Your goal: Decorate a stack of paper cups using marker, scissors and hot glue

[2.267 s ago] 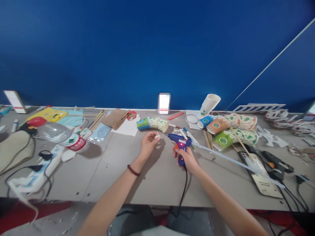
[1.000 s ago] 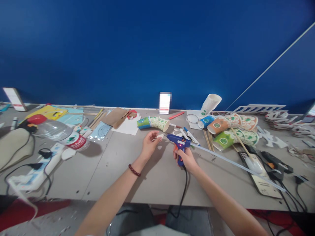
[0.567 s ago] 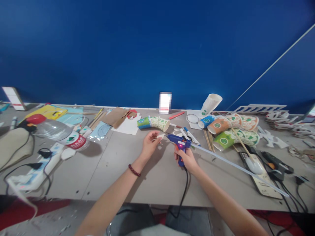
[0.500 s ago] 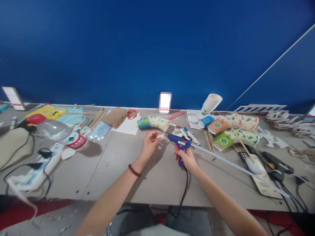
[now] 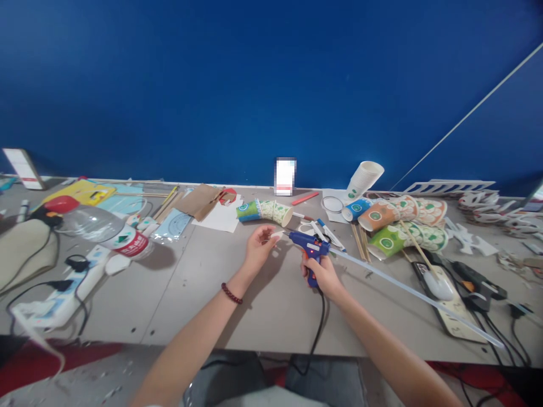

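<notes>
My right hand (image 5: 321,270) is wrapped round the handle of a blue glue gun (image 5: 309,243), whose nozzle points left. A long translucent glue stick (image 5: 394,280) sticks out of its back end, and a black cable hangs from the handle. My left hand (image 5: 259,246) pinches a small white piece (image 5: 278,233) between thumb and fingers, close to the nozzle tip. Whether nozzle and piece touch is too small to tell. Behind my left hand lies a curved row of joined paper cups (image 5: 263,211), green, blue and patterned.
On the right are more joined cups (image 5: 386,243), a white cup stack (image 5: 363,180), markers (image 5: 331,234), a power strip (image 5: 458,319) and a black glue gun (image 5: 479,285). At left lie a plastic bottle (image 5: 99,226), another power strip (image 5: 70,294) and brown paper (image 5: 201,202). A phone (image 5: 285,176) stands at the wall.
Both hands stay almost in place. The far end of the glue stick has shifted slightly to the right and down.
</notes>
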### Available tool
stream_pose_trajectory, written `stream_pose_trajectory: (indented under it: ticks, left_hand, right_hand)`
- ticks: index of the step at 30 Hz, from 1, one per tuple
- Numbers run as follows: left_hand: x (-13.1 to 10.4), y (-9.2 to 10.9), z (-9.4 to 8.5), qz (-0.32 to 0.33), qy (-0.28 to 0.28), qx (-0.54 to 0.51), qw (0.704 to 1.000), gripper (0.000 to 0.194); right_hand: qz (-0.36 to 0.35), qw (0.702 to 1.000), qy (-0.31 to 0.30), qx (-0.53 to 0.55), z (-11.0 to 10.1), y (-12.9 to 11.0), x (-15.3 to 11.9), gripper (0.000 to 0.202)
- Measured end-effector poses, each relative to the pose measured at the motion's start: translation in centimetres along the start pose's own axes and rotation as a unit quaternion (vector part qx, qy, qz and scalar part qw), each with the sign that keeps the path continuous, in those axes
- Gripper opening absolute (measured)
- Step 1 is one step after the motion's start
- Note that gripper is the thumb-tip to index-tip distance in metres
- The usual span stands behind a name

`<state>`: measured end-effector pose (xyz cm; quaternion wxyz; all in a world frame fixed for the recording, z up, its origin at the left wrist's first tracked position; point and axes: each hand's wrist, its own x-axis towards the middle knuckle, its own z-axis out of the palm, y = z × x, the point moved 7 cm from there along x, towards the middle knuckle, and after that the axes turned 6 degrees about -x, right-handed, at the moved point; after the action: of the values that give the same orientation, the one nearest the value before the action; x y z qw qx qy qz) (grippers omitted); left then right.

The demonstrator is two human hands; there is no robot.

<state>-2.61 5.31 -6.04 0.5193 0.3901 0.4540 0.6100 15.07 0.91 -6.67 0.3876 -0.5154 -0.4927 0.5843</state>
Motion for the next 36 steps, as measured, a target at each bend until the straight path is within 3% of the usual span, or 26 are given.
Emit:
stream_pose_trajectory:
  ticks: [36]
  left_hand:
    - [-0.15, 0.40, 0.19, -0.006, 0.004, -0.016, 1.000, 0.034]
  right_hand:
    - [0.007, 1.000, 0.011, -0.017, -0.05, -0.35, -0.09, 0.016]
